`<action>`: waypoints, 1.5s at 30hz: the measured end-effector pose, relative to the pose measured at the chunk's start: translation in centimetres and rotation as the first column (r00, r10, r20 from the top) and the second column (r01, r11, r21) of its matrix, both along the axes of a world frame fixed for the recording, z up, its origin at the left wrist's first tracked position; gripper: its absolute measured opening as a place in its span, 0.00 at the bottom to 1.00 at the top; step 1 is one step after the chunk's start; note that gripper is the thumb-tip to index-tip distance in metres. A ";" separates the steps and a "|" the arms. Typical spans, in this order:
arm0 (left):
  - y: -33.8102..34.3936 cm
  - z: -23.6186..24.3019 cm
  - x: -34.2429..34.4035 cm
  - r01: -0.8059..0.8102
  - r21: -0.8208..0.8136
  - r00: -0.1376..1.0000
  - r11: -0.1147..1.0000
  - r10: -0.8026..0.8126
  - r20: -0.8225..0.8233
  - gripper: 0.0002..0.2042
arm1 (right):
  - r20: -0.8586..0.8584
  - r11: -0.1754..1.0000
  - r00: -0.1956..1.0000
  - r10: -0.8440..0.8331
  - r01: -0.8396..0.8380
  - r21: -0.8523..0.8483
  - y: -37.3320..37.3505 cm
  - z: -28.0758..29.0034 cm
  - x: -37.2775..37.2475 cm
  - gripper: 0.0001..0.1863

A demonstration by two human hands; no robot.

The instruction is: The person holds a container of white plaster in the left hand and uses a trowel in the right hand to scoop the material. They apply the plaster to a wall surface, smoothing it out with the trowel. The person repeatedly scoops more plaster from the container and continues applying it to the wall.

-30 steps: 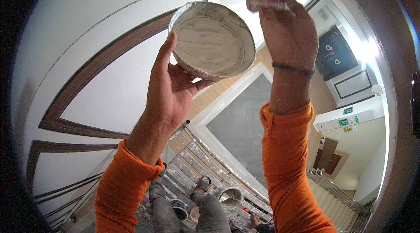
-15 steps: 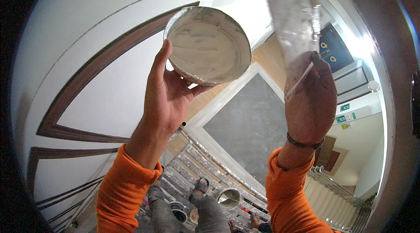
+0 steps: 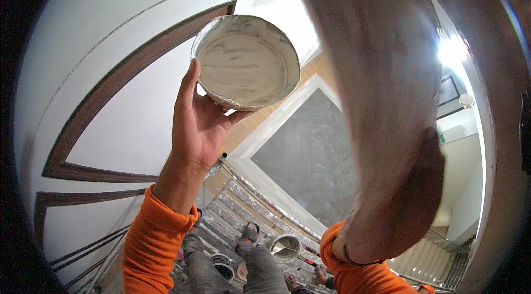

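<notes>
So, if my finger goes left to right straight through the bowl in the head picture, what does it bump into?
Dark brown wall trim → left hand, at its thumb → bowl of pale paste → big blurry tool in the right hand → bright light.

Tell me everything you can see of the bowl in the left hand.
The round bowl has a thin rim and paste-smeared wall; its material is unclear. Beige-grey paste with shallow streaks covers its bottom. Held up above the picture's centre, slightly left, mouth facing the camera, it rests in the left hand, fingers beneath and thumb at the rim.
</notes>
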State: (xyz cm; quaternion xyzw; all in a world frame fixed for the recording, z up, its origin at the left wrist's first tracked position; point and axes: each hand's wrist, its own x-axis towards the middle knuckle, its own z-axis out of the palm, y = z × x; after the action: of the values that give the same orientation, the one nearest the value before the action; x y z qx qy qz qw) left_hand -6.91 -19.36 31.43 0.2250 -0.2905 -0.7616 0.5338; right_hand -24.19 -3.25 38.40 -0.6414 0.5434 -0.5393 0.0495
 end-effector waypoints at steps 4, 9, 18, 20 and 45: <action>-1.1 -2.0 0.5 0.041 0.056 0.998 0.998 -0.038 -0.049 0.36 | 0.480 0.983 0.860 0.172 -0.182 -0.026 -3.1 -0.9 0.4 0.19; -0.4 -3.1 0.8 0.020 0.050 0.998 0.999 -0.017 -0.061 0.36 | 0.201 0.988 0.969 0.145 -0.153 0.026 -14.6 0.1 -0.5 0.19; -0.6 -3.9 1.5 0.046 0.050 0.994 0.998 -0.040 -0.101 0.36 | -0.109 1.000 0.994 0.008 -0.010 -0.017 -11.9 3.6 0.0 0.22; -0.4 -3.7 1.7 0.033 0.061 0.996 0.998 -0.027 -0.090 0.36 | -0.199 0.999 0.979 -0.044 0.038 -0.035 -9.7 3.8 -0.1 0.22; 0.3 -5.8 6.3 -0.031 0.165 0.998 0.986 0.040 -0.051 0.36 | -0.628 0.942 0.714 -0.308 0.320 -0.098 -13.8 0.6 2.1 0.19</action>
State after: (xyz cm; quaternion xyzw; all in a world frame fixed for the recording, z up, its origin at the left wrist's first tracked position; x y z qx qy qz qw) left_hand -0.62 -19.07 25.67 0.2527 -0.2082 -0.7792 0.5344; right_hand -22.11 -17.09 39.01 -0.6833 0.6333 -0.2864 -0.2236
